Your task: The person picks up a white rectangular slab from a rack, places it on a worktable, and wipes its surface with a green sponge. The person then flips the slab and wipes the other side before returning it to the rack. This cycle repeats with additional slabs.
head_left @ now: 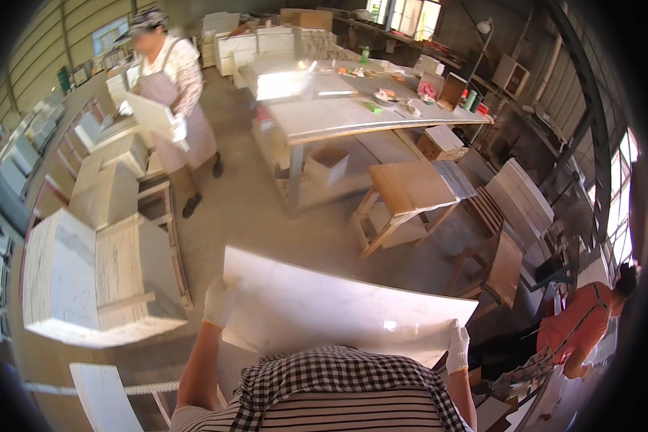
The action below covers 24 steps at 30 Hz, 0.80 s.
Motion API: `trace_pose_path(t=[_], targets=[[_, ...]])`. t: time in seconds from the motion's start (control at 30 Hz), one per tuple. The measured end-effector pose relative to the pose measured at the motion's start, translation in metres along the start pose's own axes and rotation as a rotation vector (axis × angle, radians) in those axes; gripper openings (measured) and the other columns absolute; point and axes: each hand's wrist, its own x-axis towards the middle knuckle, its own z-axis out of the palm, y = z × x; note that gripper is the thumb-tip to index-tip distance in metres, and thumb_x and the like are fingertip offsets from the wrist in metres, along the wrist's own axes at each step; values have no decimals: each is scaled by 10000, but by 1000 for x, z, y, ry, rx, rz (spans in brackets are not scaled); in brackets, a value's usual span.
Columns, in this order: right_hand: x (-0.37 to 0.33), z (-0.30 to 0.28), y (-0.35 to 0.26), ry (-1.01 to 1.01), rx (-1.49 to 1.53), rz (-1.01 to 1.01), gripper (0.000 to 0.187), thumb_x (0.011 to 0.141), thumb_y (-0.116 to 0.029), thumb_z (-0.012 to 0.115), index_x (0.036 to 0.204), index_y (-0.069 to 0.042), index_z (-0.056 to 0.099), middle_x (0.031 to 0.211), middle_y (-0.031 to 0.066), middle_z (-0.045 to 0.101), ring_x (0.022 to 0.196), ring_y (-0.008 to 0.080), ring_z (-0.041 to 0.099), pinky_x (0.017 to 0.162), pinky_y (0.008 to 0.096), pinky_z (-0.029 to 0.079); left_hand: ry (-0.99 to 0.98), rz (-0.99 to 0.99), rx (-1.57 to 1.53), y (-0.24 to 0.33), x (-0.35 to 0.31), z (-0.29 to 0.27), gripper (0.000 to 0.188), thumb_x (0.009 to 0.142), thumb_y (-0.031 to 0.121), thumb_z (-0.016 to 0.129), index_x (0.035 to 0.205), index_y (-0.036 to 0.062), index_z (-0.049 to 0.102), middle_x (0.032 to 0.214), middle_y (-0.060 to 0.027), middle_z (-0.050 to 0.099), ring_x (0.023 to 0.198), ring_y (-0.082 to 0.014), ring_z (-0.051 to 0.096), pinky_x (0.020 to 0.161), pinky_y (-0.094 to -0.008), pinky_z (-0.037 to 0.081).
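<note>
In front of my body I hold a wide, white marble-like slab (pixel 324 306), its glossy face catching light. My left hand (pixel 222 299), in a white work glove, is closed on the slab's left end. At its right end my right hand (pixel 457 347), gloved the same way, grips the edge. The fingers of both hands are partly hidden by the slab and the gloves. A checked cloth (pixel 324 371) and a striped shirt cover the slab's lower part from sight.
Stacked stone slabs (pixel 61 270) stand at left. Ahead are a wooden stool-like table (pixel 410 187) and a long worktable (pixel 324 122) with tools and bottles. A co-worker (pixel 173 93) carries a panel at far left; another person (pixel 576 324) bends at right. A loose white slab (pixel 104 396) leans at lower left.
</note>
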Motion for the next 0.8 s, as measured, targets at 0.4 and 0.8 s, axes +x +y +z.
trace_pose_path(t=[0.4,0.8], targets=[[210,108,-31,59,-20,-24,374,983,-397,588,905,-31,579,805,-59,519,749,42,422,659,241,379,23,66,-97,46,203,101,365,890,318,648,1003,-29,661,911,-130,687,814,-231,644,712,-358,500],[448,258,-128,-225,-136,-153,431,932,-428,635,846,-7,601,732,-6,571,713,82,505,656,266,439,212,-147,-239,88,319,135,376,921,332,648,1006,-34,640,847,25,588,747,-64,504,655,-256,431]])
